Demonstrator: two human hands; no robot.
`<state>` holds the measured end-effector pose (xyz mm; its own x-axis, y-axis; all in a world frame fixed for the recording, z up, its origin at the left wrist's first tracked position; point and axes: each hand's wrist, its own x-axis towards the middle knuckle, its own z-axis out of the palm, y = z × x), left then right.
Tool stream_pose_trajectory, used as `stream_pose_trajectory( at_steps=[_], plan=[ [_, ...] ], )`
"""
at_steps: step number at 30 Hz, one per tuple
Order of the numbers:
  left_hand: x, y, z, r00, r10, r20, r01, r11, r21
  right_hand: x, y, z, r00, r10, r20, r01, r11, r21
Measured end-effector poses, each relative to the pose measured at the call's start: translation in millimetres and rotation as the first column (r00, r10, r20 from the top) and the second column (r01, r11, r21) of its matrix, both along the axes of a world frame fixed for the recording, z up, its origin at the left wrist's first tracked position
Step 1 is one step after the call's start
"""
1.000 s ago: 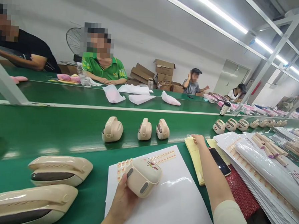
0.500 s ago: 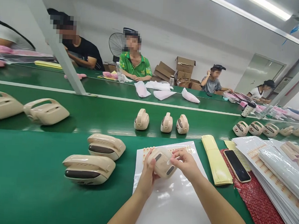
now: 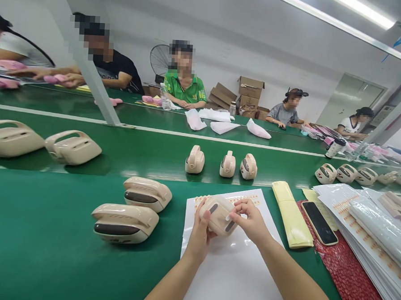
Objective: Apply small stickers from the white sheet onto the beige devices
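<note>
Two hands on one piece, low in the centre of the frame. The beige casing (image 3: 217, 213) is up off the white sheet (image 3: 234, 268), and the left hand (image 3: 201, 233) carries it, wrapped around its left end and underside with the thumb over the top. The right hand (image 3: 252, 222) comes in from the right, fingertips (image 3: 239, 210) pinched together against the casing's right end, by the lower dark slot. What they pinch is too small to tell. The casing's long axis tilts from upper left to lower right, so its lower end points at the right hand. Just above, sticker rows (image 3: 248, 199) line the sheet's top edge. Left of the sheet, two more beige units (image 3: 125, 217) lie on the green belt (image 3: 47, 249), well apart from either hand.
</note>
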<state>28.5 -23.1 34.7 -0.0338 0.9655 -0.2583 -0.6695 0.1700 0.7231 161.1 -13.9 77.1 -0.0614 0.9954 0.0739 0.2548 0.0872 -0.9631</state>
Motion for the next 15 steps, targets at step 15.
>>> stream_pose_trajectory(
  at_steps=[15],
  plan=[
    [1.5,-0.3,-2.6,0.995,0.088,-0.041,-0.088,0.996,0.007,-11.6,-18.1,-12.2,0.93,-0.155,0.332,-0.085,0.79,0.607]
  ],
)
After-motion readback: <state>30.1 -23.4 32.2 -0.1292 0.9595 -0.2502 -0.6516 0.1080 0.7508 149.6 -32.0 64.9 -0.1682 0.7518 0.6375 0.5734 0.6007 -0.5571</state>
